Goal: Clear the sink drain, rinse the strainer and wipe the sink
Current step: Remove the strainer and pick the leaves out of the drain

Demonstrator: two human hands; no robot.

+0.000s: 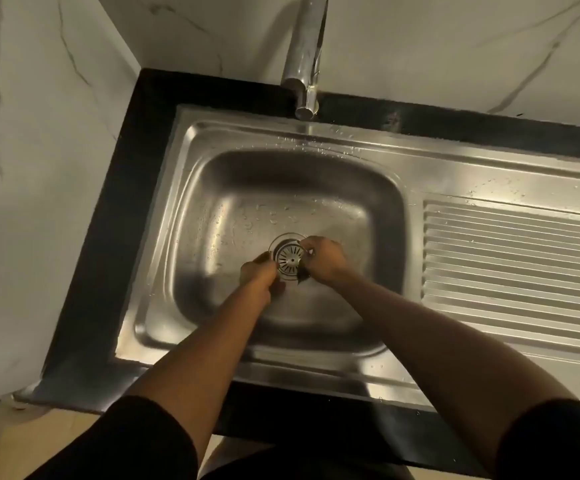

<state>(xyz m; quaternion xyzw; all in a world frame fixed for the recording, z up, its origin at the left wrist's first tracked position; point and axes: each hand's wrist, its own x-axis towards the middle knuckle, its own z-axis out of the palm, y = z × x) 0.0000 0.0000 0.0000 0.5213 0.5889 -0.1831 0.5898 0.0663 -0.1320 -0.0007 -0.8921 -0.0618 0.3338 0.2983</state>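
A round slotted metal strainer [290, 259] sits tilted over the drain opening [283, 242] at the bottom of the steel sink [212, 188]. My left hand [259, 271] pinches the strainer's left edge. My right hand [324, 258] grips its right edge from above. Something dark shows under my right fingers at the strainer's lower right; I cannot tell what it is. Water drops dot the basin floor and the back rim.
A chrome tap [304, 64] reaches over the sink's back rim; no water runs from it. A ribbed draining board [513, 258] lies to the right. Black countertop [108, 237] frames the sink, with marble-look walls [39, 168] on the left and behind.
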